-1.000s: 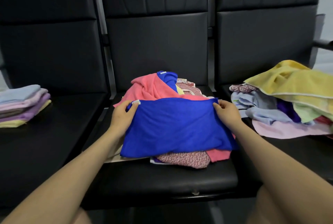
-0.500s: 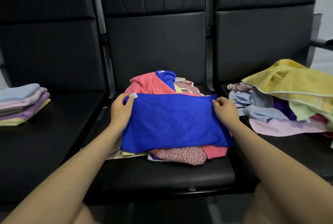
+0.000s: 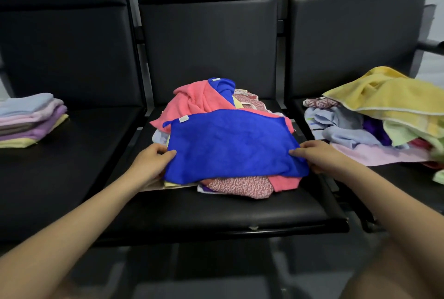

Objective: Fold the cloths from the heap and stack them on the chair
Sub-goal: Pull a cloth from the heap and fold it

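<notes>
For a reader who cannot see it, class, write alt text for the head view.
Two hands, left and right, grip the near corners of a blue cloth on a heap on the middle chair. A folded stack lies left, loose cloths right.

You are looking at a dim, evenly lit scene with soft light and no hard shadows. The black chairs [image 3: 209, 205] soak up most of it, giving only a faint sheen on the seat fronts, while a pale strip at the far right edge reads brightest. The blue cloth [image 3: 230, 145] looks strongly saturated and fairly sharp. Your forearms at the near edge are soft and stretched, and the chair backs bow outward toward the corners.
</notes>
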Available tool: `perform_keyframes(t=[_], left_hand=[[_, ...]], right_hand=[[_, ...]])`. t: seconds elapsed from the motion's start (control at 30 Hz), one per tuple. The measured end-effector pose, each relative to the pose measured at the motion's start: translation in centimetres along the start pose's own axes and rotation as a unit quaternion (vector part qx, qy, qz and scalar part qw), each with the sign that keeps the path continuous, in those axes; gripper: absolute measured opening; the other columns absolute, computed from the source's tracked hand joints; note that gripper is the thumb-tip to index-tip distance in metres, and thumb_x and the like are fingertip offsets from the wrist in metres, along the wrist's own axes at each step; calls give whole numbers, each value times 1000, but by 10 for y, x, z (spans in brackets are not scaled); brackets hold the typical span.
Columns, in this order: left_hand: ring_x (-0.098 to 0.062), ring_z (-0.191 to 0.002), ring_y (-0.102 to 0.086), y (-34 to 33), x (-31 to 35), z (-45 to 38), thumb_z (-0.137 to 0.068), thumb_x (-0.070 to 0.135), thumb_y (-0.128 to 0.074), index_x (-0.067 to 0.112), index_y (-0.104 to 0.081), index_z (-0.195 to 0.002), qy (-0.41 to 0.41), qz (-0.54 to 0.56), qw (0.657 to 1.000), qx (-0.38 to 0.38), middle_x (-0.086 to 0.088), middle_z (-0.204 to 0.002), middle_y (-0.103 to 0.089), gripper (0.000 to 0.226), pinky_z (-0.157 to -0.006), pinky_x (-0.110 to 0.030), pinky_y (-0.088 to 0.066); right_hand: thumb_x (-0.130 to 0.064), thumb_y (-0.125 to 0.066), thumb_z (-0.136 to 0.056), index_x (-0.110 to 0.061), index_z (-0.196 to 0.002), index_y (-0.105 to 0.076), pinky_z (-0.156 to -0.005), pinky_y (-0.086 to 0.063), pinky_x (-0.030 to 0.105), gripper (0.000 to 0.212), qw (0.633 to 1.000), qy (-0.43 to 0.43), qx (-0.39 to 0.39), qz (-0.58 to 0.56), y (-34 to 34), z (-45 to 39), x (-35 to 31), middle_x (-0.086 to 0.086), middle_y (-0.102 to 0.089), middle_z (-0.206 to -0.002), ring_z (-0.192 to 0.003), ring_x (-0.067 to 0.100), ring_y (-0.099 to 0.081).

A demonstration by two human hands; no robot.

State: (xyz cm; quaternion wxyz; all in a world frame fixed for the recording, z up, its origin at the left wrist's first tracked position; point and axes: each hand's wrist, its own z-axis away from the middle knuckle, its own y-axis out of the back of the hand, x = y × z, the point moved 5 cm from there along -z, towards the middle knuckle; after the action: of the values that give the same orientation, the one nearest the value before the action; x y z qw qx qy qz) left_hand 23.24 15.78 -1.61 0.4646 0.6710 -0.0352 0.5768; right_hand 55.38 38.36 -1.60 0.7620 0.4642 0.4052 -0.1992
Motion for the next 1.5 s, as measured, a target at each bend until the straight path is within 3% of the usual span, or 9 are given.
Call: perform_keyframes(t=[0.2, 0.5, 0.77, 0.9, 1.03, 1.17, 1.23, 1.33, 1.5], left_hand=[[-22, -99, -57, -14, -1, 24, -100, 27, -44, 14, -44, -137, -93, -125, 988, 19, -7, -118, -62, 39, -79, -33, -42], [-16, -89, -58, -7, -4, 19, -98, 22, -43, 18, -50, -122, -76, -170, 982, -6, 0, -102, -61, 25, -67, -30, -43], [-24, -75, -59, -4, 0, 2, -86, 21, -50, 7, -60, -99, 112, 176, 978, -27, -11, -85, -61, 21, -65, -32, -45], [-29, -98, -67, -7, 2, -5, -91, 31, -60, 9, -60, -112, 130, 214, 967, -40, -12, -107, -68, 30, -94, -45, -53], [-29, -105, -63, -9, 7, -13, -92, 26, -61, 15, -58, -111, 123, 209, 969, -41, -11, -116, -65, 22, -98, -45, -50], [-30, -103, -63, -9, 6, -15, -94, 24, -56, 13, -59, -109, 123, 204, 971, -35, -13, -115, -65, 19, -98, -45, -49], [-29, -95, -65, -7, 4, -15, -93, 22, -55, 10, -62, -104, 125, 213, 969, -30, -13, -104, -68, 18, -92, -42, -53], [-20, -63, -51, 1, 6, -14, -95, 18, -51, 8, -62, -99, 119, 211, 970, -35, -9, -76, -57, 16, -57, -29, -42], [-15, -57, -46, 24, -5, -13, -95, 17, -52, 8, -63, -103, 136, 191, 972, -8, -5, -75, -55, 16, -54, -25, -38]], right_hand=[[-28, -57, -96, -11, -84, -60, -53, -35, 26, 20, 990, 80, 34, 107, -7, 19, -7, 1, -55, -72, -66, 17, -53], [-31, -60, -92, -13, -74, -58, -62, -38, 30, 25, 978, 96, 73, 171, 5, 12, -2, 2, -61, -73, -74, 21, -57], [-39, -71, -85, -6, -96, -65, -88, -49, 37, 35, 992, 17, 34, -119, -10, 5, -19, 4, -65, -95, -86, 17, -61], [-35, -79, -77, -5, -112, -63, -71, -51, 33, 48, 979, -71, -10, -192, -10, -6, -19, 10, -69, -108, -91, 24, -65], [-24, -74, -81, -11, -105, -66, -58, -56, 30, 29, 952, -111, -58, -280, -9, -5, -29, 7, -74, -82, -69, 21, -70], [-21, -63, -89, -11, -101, -67, -70, -56, 31, 16, 919, -66, -65, -384, -11, -2, -57, 5, -74, -79, -72, 20, -68], [-22, -60, -91, -10, -98, -66, -69, -56, 31, 15, 913, -34, -65, -401, -17, 2, -77, 6, -74, -81, -73, 20, -69], [-17, -59, -91, -8, -100, -65, -67, -58, 29, 14, 906, 12, -103, -411, -38, 8, -113, 8, -72, -87, -73, 20, -68], [-21, -68, -82, -18, -96, -58, -69, -45, 29, 16, 932, 69, -121, -334, -103, 15, -170, 5, -58, -81, -72, 20, -55]])
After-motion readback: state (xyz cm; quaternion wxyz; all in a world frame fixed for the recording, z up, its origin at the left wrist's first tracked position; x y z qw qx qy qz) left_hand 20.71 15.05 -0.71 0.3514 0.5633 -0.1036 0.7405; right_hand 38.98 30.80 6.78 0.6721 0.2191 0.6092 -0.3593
